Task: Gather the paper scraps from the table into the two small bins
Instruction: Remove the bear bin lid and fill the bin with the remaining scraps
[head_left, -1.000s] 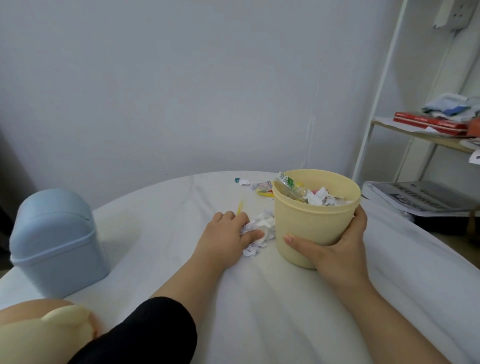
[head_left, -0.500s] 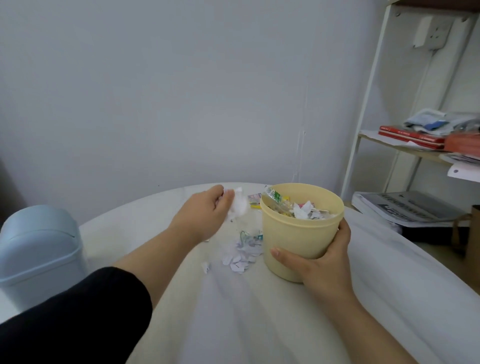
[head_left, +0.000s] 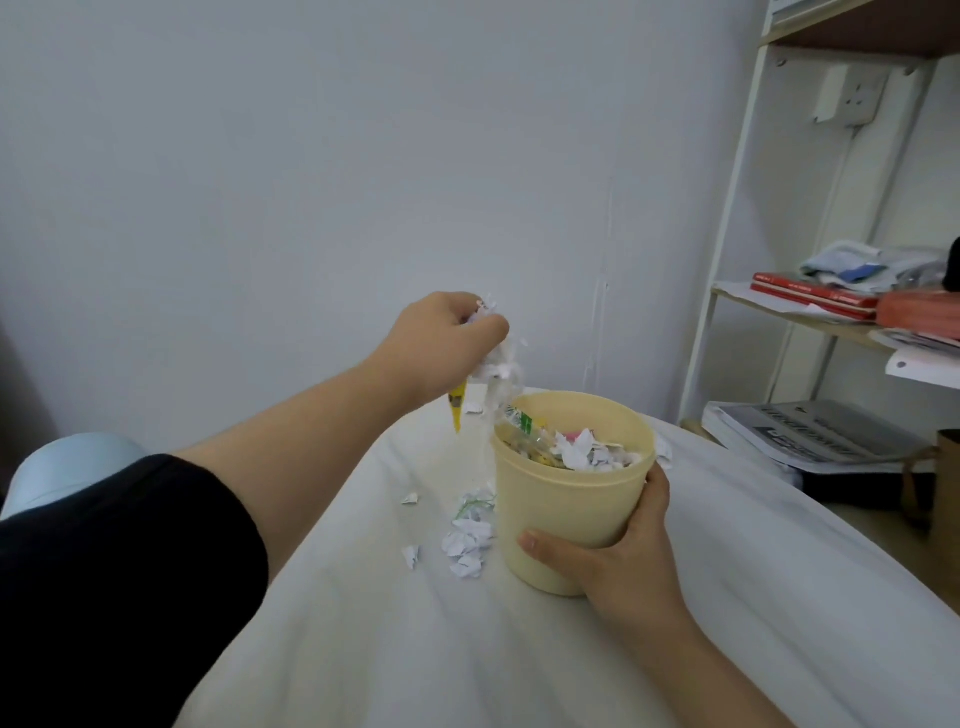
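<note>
A cream bin (head_left: 569, 514) stands on the white table (head_left: 519, 649), filled near the rim with paper scraps and wrappers. My right hand (head_left: 618, 561) grips its lower right side. My left hand (head_left: 441, 338) is raised above and left of the bin's rim, holding a bunch of white paper scraps (head_left: 496, 361); some hang or fall from the fist, and a yellow strip (head_left: 457, 408) dangles below it. Loose scraps (head_left: 467, 538) lie on the table just left of the bin. A pale blue bin (head_left: 62, 467) shows at far left, mostly hidden by my sleeve.
A white metal shelf (head_left: 727, 291) stands at the right with red books (head_left: 810, 299), cloth and papers. A stack of printed papers (head_left: 810, 441) lies on a lower level beside the table's right edge. A bare wall is behind the table.
My left hand gathered scraps from the table beside the cream bin and lifted them up and right, above the bin's rim. My right hand kept its hold on the bin.
</note>
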